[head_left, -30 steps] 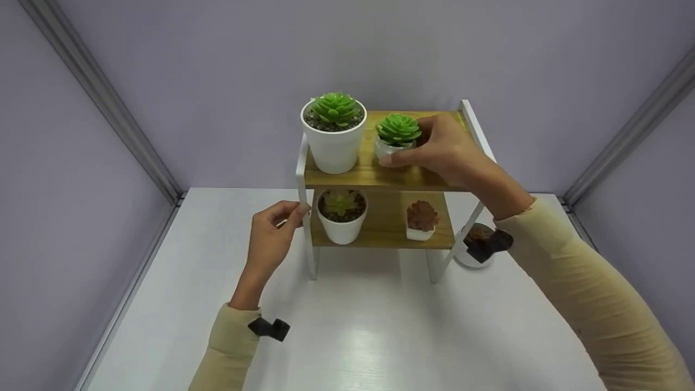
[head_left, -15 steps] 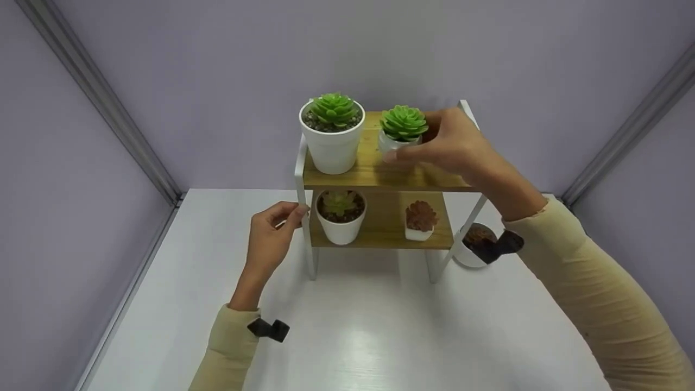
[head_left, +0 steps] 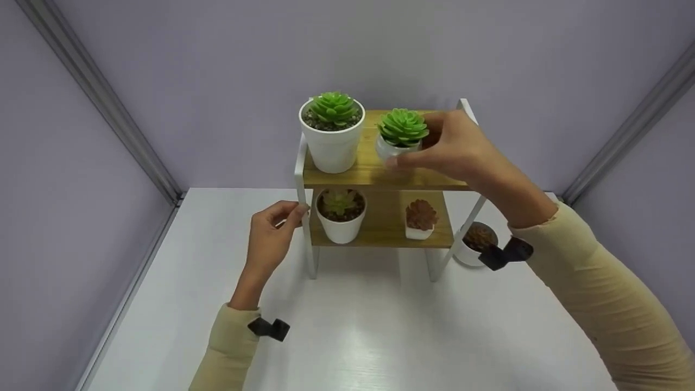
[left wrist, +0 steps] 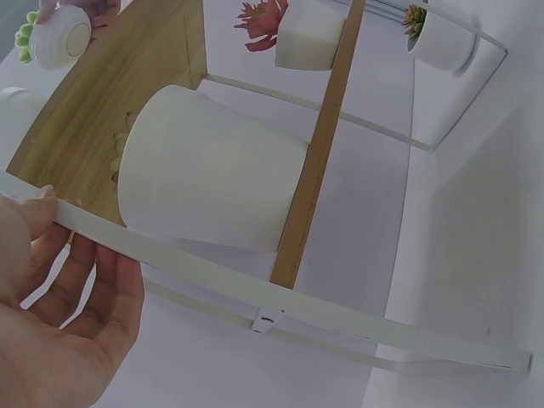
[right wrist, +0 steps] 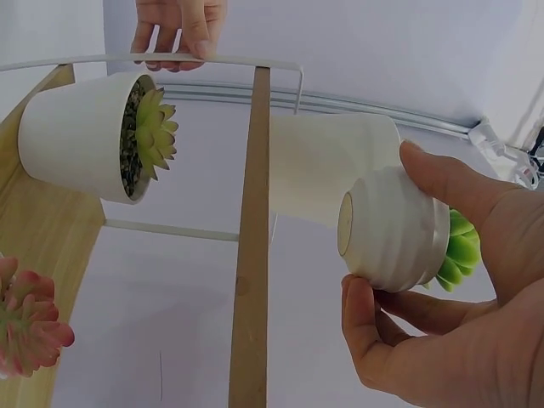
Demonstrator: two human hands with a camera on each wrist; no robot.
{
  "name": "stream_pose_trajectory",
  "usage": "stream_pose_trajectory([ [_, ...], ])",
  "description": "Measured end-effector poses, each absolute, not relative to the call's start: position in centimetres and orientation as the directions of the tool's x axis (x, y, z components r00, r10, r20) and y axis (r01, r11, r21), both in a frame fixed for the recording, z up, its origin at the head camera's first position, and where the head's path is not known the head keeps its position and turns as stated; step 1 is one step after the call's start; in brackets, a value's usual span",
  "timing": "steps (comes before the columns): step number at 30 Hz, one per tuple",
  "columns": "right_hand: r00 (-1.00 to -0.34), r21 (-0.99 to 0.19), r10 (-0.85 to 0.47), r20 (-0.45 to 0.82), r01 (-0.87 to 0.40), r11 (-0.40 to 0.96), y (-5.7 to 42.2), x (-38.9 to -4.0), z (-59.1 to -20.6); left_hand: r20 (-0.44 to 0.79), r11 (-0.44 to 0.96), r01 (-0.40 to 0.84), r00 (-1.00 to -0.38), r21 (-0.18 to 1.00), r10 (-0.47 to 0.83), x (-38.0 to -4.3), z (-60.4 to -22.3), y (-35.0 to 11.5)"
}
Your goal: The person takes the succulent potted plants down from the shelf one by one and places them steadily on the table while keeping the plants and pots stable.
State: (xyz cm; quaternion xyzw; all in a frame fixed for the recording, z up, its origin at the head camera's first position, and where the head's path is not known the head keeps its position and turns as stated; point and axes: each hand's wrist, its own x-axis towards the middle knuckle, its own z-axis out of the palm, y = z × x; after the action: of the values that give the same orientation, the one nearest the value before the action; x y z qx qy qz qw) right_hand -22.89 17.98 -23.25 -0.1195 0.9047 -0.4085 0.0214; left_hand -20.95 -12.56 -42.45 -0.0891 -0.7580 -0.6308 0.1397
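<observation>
My right hand holds a small potted succulent, bright green in a rounded white pot, over the upper board of a two-tier plant shelf. Its thumb and fingers grip the pot from the sides. In the right wrist view the pot's underside shows, clear of the board. At the left, my left hand pinches the shelf's white side frame between thumb and fingers. A larger green succulent in a white pot stands on the upper board's left side.
On the lower board stand a white pot with a yellow-green succulent at left and a reddish succulent in a small white pot at right. Another white pot sits on the white table, right of the shelf. Walls enclose the table.
My right hand and the small potted succulent have risen slightly and shifted a little right, then sunk slightly over the last half second. My left hand has stayed on the frame.
</observation>
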Motion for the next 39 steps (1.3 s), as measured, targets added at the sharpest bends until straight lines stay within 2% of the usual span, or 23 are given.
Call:
stream_pose_trajectory([
  [13, -0.965, -0.774, -0.249, 0.080, -0.218, 0.595, 18.5, -21.8, -22.8, 0.319, 0.195, 0.306, -0.947, 0.932, -0.037, -21.0, -42.4, -12.5],
  [21, -0.976, -0.750, -0.212, 0.052, -0.178, 0.637, 19.0, -20.6, -22.8, 0.324, 0.194, 0.313, -0.946, 0.930, -0.029, -21.1, -42.6, -12.5],
  [35, -0.970, -0.767, -0.244, 0.015, -0.168, 0.620, 19.5, -18.7, -23.4, 0.326, 0.187, 0.317, -0.945, 0.930, -0.019, -21.2, -42.5, -12.4],
  [39, -0.958, -0.758, -0.286, 0.023, -0.203, 0.620, 19.8, -18.1, -23.5, 0.323, 0.179, 0.315, -0.946, 0.932, -0.017, -21.3, -42.6, -12.5],
])
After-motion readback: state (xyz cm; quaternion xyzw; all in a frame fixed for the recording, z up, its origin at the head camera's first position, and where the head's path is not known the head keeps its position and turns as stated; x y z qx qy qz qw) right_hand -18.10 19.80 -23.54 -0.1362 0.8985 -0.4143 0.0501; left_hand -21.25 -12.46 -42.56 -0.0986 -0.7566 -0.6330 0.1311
